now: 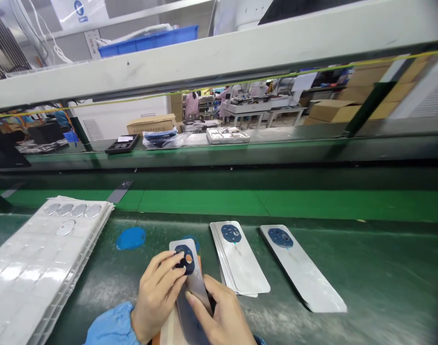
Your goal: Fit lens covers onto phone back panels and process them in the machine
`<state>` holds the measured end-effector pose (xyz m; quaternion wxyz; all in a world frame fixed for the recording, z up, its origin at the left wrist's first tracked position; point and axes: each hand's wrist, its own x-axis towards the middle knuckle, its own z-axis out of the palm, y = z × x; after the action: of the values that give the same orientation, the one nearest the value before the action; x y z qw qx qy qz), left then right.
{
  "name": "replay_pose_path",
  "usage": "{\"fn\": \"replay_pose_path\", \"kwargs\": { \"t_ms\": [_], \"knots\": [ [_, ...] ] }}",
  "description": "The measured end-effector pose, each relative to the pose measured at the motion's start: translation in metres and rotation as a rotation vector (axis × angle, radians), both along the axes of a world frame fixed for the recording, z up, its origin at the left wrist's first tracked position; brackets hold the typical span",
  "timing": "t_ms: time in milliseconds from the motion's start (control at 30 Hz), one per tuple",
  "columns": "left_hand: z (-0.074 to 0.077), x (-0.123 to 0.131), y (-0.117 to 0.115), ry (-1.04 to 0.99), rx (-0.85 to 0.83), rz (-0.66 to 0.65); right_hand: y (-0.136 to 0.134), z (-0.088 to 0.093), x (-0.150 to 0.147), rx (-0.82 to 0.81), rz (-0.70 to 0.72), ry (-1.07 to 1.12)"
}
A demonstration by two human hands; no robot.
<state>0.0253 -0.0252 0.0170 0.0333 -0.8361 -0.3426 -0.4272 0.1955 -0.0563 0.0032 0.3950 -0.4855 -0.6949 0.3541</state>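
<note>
My right hand (pixel 224 311) grips the side of a silver phone back cover (pixel 199 287), which is tilted up in front of me. At the cover's top sits a dark round camera piece (pixel 185 258) with an orange-looking opening in it. My left hand (pixel 159 290) has its bent fingertips closed on this round piece, and I cannot tell whether the piece is fixed to the cover. Beneath my hands lies a pale block with orange edges, mostly hidden. To the right is a stack of back covers (pixel 246 263), and farther right a second stack (pixel 305 273), both with dark camera rounds on top.
At left stands a pile of clear plastic trays (pixel 28 268), several silver discs in the top one. A blue oval patch (pixel 131 238) lies on the green worktop (pixel 391 268). A dark flat panel (pixel 120 191) rests farther back. A shelf beam (pixel 219 52) crosses above.
</note>
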Motion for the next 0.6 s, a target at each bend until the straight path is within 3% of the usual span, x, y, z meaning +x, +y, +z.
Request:
{"fn": "replay_pose_path", "kwargs": {
  "t_ms": [167, 300, 433, 600],
  "knots": [
    [0.000, 0.000, -0.003, -0.040, -0.268, 0.110, -0.001, 0.005, -0.002, -0.052, 0.023, 0.027],
    [0.001, 0.002, -0.006, -0.068, -0.363, 0.113, 0.000, 0.004, -0.006, -0.109, -0.034, 0.107],
    [0.003, -0.006, 0.000, -0.127, -0.389, 0.148, 0.002, 0.002, -0.006, -0.151, -0.055, 0.141],
    [-0.001, -0.057, 0.033, -0.234, -0.238, 0.438, 0.006, -0.003, 0.001, -0.214, -0.049, 0.131]
  ]
}}
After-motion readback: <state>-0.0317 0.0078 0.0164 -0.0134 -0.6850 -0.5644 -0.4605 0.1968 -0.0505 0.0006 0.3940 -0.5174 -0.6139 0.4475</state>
